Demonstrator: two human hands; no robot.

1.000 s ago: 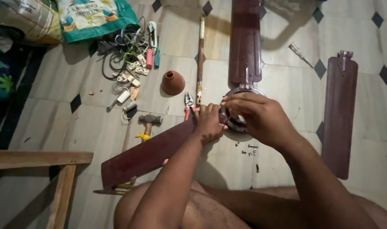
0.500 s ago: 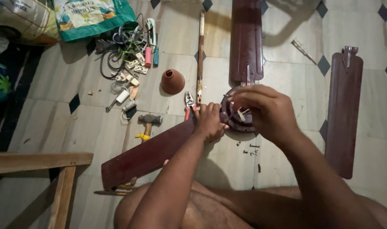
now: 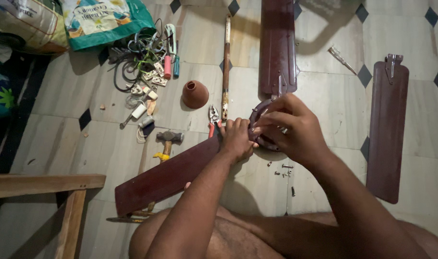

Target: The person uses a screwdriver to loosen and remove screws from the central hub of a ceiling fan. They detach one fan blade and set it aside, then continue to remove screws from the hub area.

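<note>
The left hand (image 3: 237,138) presses the end of a maroon fan blade (image 3: 166,177) against a round metal fan hub (image 3: 260,125), fingers curled together. The right hand (image 3: 291,129) pinches something small at the hub. Loose screws (image 3: 282,170) lie on the tiled floor (image 3: 324,100).

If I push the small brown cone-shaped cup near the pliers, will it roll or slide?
The brown cup sits on its wide rim, so it would probably slide on the smooth tiles. Tipped over, its tapered shape would likely roll in a curve.
</note>
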